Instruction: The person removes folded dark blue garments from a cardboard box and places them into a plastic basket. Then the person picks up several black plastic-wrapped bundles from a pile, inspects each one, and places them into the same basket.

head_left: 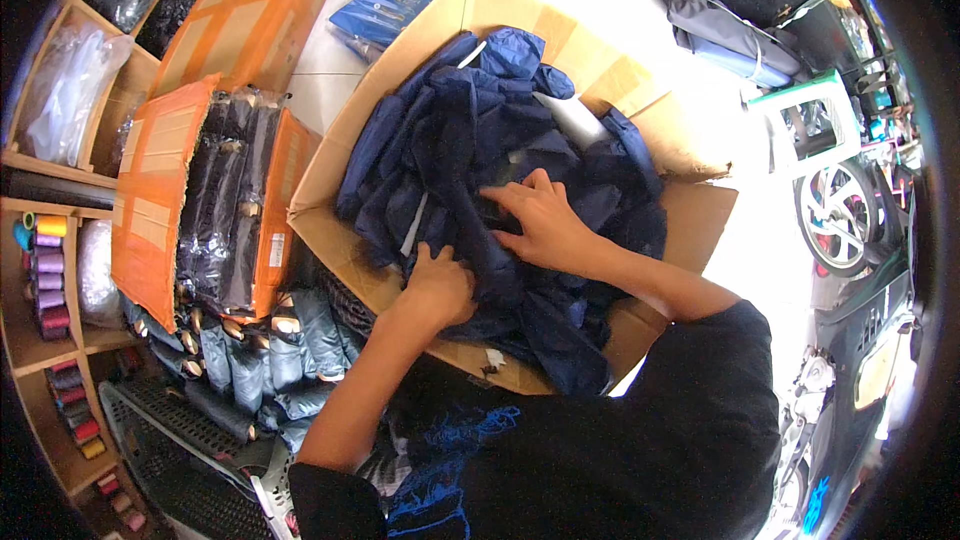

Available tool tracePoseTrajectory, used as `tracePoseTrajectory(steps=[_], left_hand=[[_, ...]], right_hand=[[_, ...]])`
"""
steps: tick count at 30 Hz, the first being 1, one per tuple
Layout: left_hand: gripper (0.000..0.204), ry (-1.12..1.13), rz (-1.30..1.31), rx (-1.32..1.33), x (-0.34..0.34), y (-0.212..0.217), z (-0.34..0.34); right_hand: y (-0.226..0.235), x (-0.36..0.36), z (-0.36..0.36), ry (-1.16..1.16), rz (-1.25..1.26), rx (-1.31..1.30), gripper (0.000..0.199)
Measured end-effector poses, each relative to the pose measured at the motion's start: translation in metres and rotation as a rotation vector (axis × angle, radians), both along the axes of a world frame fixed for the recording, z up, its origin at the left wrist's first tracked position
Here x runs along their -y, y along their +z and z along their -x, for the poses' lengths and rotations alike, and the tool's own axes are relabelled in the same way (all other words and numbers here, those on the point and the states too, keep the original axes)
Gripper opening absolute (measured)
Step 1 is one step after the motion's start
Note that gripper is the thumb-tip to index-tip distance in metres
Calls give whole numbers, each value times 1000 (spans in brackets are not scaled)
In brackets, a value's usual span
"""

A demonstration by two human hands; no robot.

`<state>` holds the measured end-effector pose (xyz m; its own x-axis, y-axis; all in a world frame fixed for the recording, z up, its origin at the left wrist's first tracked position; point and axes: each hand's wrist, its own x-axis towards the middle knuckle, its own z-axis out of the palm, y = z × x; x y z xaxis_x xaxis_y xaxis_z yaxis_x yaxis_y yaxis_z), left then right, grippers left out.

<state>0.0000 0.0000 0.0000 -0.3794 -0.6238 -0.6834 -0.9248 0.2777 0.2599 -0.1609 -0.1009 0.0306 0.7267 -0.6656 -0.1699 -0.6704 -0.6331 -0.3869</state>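
Observation:
A large cardboard box stands in front of me, filled with a heap of crumpled navy blue cloth that looks like thin, shiny fabric. My left hand is at the near left of the heap, its fingers curled into the cloth; the fingertips are partly hidden in the folds. To its right and farther in, my right hand rests on the cloth with index finger and thumb spread apart over a dark fold. White strips and a pale roll-like piece show among the folds.
At the left, an orange-taped carton holds dark wrapped bundles; grey-blue bundles lie below it. Shelves with thread spools line the left edge. A blue package lies behind the box. A motorbike stands at the right.

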Motion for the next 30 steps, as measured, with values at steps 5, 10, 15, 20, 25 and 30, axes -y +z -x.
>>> tracePoseTrajectory(steps=[5, 10, 15, 20, 25, 30], left_hand=[[44, 107, 384, -207, -14, -23, -2], [37, 17, 220, -102, -3, 1, -2], [37, 7, 112, -28, -2, 12, 1], [35, 28, 77, -37, 0, 13, 2], [33, 32, 131, -66, -1, 13, 1], [29, 48, 192, -140, -7, 4, -2]], right_hand=[[1, 37, 25, -18, 78, -517, 40], [66, 67, 45, 307, -405, -648, 23], [78, 97, 63, 233, -307, 170, 14], [41, 125, 45, -69, -303, 385, 4], [-72, 69, 42, 163, -373, -285, 18], [-42, 44, 33, 271, -923, 108, 32]])
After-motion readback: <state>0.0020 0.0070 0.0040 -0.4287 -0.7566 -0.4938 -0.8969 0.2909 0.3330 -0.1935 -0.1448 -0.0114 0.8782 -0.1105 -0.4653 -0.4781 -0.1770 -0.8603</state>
